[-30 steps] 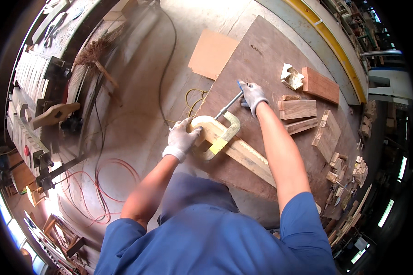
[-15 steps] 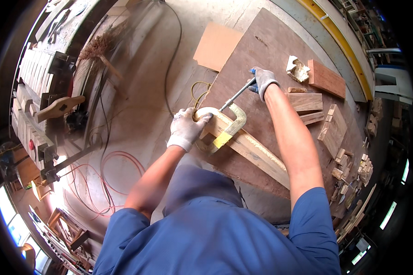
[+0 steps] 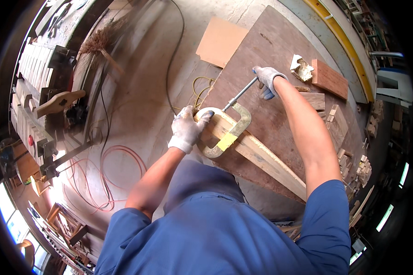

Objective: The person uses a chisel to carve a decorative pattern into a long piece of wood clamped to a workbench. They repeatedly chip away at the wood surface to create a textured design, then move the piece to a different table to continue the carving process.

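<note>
A C-clamp (image 3: 244, 123) with a yellow band on its frame sits around a pale wooden workpiece (image 3: 270, 164), whose near-left end is rounded. My left hand (image 3: 186, 128), in a grey-white glove, closes on that rounded end with the thumb lying on top. Up and to the right runs the clamp's long screw (image 3: 242, 93). At the screw's far end my gloved right hand (image 3: 267, 81) has its fingers curled, blue-coated at the tips. Part of the clamp's lower jaw area lies close to my cap, and the left fingers are partly hidden behind the wood.
The brown board (image 3: 243, 59) under the work carries a reddish wood block (image 3: 329, 79), a crumpled whitish piece (image 3: 301, 68) and several wood offcuts (image 3: 337, 126). Red hose (image 3: 124, 149) coils on the floor at left. A rack of bar clamps (image 3: 34, 68) stands far left.
My right hand's fingers have turned around the screw's end, now hanging lower. The clamp and workpiece appear slightly shifted right in view; my left hand keeps its hold.
</note>
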`<state>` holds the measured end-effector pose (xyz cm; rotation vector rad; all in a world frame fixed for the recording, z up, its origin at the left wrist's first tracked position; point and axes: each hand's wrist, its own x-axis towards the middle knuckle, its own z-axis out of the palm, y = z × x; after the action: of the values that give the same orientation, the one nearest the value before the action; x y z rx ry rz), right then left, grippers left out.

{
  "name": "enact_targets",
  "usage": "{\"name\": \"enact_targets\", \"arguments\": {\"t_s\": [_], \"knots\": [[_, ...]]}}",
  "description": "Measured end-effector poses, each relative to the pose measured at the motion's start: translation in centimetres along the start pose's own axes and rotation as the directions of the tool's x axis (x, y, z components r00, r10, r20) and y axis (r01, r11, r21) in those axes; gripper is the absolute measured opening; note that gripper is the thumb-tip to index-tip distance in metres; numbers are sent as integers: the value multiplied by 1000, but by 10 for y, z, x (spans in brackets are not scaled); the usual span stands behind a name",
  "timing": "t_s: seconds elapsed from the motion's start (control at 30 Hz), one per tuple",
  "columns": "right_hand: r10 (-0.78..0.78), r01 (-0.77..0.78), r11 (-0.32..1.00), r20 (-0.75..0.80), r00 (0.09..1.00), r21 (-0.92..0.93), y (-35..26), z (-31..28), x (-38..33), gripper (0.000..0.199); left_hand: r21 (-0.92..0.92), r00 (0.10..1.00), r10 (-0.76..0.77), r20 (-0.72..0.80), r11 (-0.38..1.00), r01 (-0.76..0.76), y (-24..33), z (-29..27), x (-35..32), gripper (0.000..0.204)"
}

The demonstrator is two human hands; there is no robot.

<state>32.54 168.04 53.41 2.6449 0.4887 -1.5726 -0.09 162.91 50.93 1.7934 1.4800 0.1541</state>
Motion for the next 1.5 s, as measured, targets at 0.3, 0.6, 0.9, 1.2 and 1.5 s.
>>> {"name": "enact_targets", "arguments": {"t_s": [0.3,0.6,0.9,1.2,1.5], "knots": [[124,-140,923,69,990,357,11,27,38,43,-47,999,0,49,999,3,3,-7,-2,52],[-111,125,970,-78,991,206,11,38,8,35,-9,976,18,216,1000,-17,-4,-4,11,54],[-649,30,373,238,723,927,49,24,58,20,58,968,15,250,998,-30,5,-1,23,57],[-814,585,562,265,516,585,10,-7,-91,34,103,961,-87,262,993,62,-4,6,31,64],[-618,506,555,-80,782,661,114,43,-216,23,133,963,-43,267,991,7,-15,16,43,62]]}}
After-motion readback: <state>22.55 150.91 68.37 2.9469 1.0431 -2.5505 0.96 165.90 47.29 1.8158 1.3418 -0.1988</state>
